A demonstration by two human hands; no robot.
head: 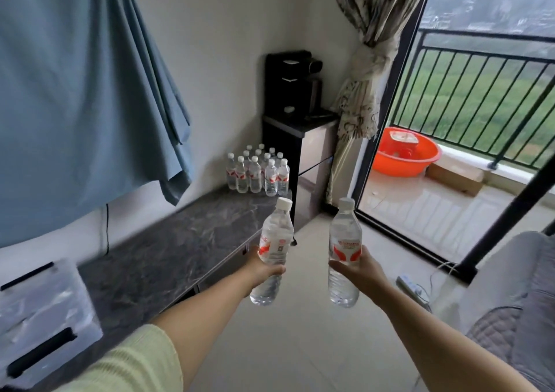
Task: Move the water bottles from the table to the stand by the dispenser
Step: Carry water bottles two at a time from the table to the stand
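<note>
Each hand carries a bottle: the left hand (265, 267) wraps the left bottle (274, 250), tipped a touch rightward, while the right hand (357, 267) wraps the right bottle (344, 250), nearly upright. The cluster of bottles (258, 172) stands on the far end of the worktop (168, 250), ahead and left, beside the dispenser (292, 82). I'd judge the left grip nearer.

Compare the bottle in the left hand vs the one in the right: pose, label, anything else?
Pose: the left-hand bottle tilts, cap leaning right; the right-hand bottle stands nearly upright.
Label: the left-hand bottle shows mostly its white printed side; the right-hand bottle shows its red logo face-on.
Grip: the left hand and right hand each wrap the middle.
Shared: both clear, white-capped, apparently full, held above the floor.
</note>
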